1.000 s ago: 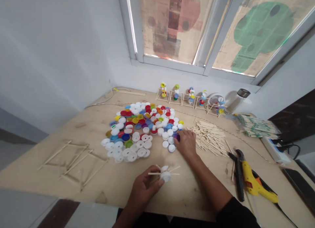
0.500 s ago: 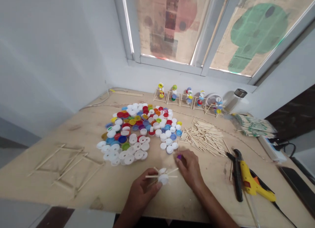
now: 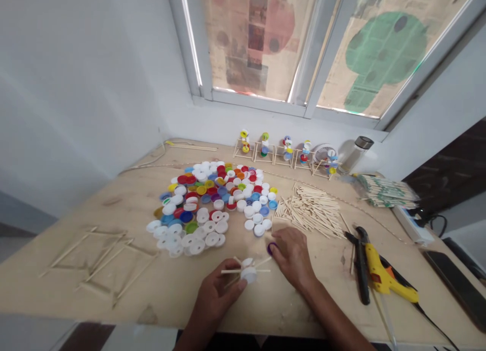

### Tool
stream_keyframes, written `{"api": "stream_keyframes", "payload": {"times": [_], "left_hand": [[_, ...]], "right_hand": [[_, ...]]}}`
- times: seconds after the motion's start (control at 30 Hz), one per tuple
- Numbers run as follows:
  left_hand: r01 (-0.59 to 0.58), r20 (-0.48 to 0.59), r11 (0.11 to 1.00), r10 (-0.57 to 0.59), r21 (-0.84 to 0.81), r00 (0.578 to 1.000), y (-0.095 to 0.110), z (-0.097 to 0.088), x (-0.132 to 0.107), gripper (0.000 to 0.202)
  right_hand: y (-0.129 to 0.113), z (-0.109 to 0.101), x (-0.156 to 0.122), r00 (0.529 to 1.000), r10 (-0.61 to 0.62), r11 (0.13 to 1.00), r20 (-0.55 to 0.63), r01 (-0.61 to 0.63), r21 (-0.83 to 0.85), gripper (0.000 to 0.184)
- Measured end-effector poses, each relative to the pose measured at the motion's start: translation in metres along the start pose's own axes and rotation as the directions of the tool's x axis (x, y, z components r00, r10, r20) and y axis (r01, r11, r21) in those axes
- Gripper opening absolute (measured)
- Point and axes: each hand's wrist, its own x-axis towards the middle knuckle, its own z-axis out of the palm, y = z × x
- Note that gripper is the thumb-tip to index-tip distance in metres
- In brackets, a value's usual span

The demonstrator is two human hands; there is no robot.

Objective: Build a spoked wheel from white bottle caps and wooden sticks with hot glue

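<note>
My left hand (image 3: 216, 293) is closed on a white cap hub with thin sticks poking out of it (image 3: 247, 271), held just above the wooden table (image 3: 129, 199) near its front edge. My right hand (image 3: 290, 255) pinches a purple bottle cap (image 3: 272, 248) right beside that hub. A spread of colourful and white bottle caps (image 3: 212, 204) lies just beyond both hands. A heap of thin wooden sticks (image 3: 313, 209) lies to the right of the caps.
Stick frames (image 3: 102, 257) lie flat at the left. A yellow glue gun (image 3: 383, 275) and black pliers (image 3: 357, 265) lie at the right. Several small cap-and-stick models (image 3: 284, 151), a small fan and a bottle (image 3: 357, 154) stand along the back wall.
My right hand took a purple cap from the pile's edge and drew it back toward the hub in my left hand. The left hand stayed put.
</note>
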Motion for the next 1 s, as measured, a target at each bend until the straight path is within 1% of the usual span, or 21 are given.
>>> {"api": "stream_keyframes", "payload": {"times": [0.1, 0.3, 0.43, 0.57, 0.77, 0.93, 1.0], "left_hand": [[-0.005, -0.014, 1.000, 0.005, 0.004, 1.000, 0.000, -0.001, 0.000, 0.037], [-0.008, -0.019, 1.000, 0.008, 0.021, 1.000, -0.002, -0.003, 0.000, 0.041], [-0.013, -0.024, 1.000, 0.014, 0.016, 1.000, -0.003, -0.004, 0.001, 0.040], [-0.017, -0.030, 0.999, 0.018, 0.041, 0.999, -0.002, -0.004, 0.002, 0.040], [-0.007, -0.034, 1.000, 0.007, -0.003, 0.999, -0.004, -0.003, 0.002, 0.043], [0.010, -0.038, 1.000, -0.009, 0.016, 0.999, -0.006, -0.004, 0.002, 0.043], [0.016, -0.041, 1.000, -0.015, 0.014, 0.999, -0.006, -0.005, 0.003, 0.043]], "right_hand": [[-0.007, 0.007, 0.014, 1.000, -0.014, 0.999, 0.002, 0.015, -0.047, 0.020], [-0.023, 0.019, 0.034, 0.999, -0.049, 0.986, 0.016, 0.051, -0.160, 0.015], [-0.023, 0.026, 0.040, 0.999, -0.050, 0.978, 0.006, 0.050, -0.204, 0.015], [-0.020, 0.029, 0.041, 0.998, -0.057, 0.979, -0.012, 0.053, -0.196, 0.012], [-0.015, 0.025, 0.044, 0.998, -0.054, 0.984, -0.015, 0.051, -0.172, 0.014], [0.002, 0.015, 0.062, 1.000, 0.003, 0.975, -0.013, -0.006, -0.222, 0.018], [0.006, 0.011, 0.070, 1.000, -0.002, 0.968, 0.011, 0.004, -0.252, 0.018]]}}
